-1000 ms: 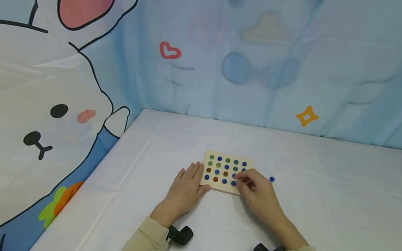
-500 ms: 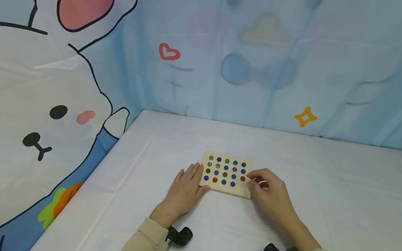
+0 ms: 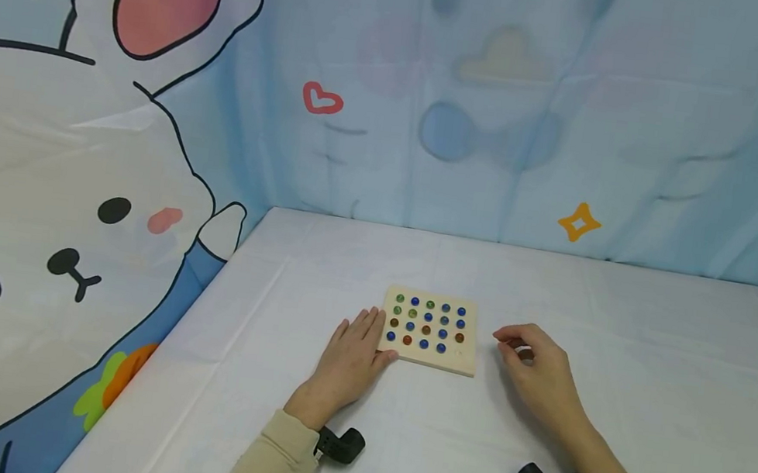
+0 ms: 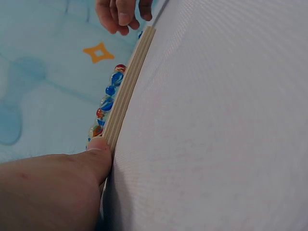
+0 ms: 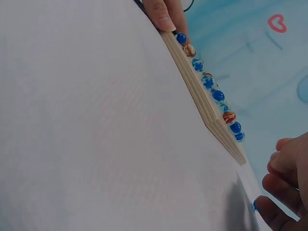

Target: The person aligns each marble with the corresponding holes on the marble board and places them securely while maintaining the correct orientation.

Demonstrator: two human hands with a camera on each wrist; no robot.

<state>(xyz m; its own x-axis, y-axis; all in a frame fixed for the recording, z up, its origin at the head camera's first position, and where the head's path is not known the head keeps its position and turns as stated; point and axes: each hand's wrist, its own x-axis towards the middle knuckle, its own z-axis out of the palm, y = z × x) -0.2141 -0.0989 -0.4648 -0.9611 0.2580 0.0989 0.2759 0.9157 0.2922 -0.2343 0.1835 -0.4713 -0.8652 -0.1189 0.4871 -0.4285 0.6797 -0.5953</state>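
A pale wooden board (image 3: 466, 363) lies on the white table, with rows of green, blue and reddish glass marbles (image 3: 428, 317) on it. No marble sits at its near right corner. My left hand (image 3: 348, 363) rests at the board's left edge, fingers straight, the thumb (image 4: 98, 149) against the near side. To the right of the board, apart from it, is my right hand (image 3: 539, 372), its fingers loosely bent. In the right wrist view a blue marble (image 5: 255, 205) shows beside a right fingertip, partly covered by it; the head view hides it.
White cloth covers the table (image 3: 652, 361). A light blue curtain (image 3: 373, 166) with printed shapes stands behind it, and a printed rabbit (image 3: 45, 151) covers the left side. Each wrist carries a black camera mount (image 3: 341, 444).
My right hand has moved off the board's right side, further right, over where a loose blue marble lay. The board's near right corner came into sight. The left hand stays put.
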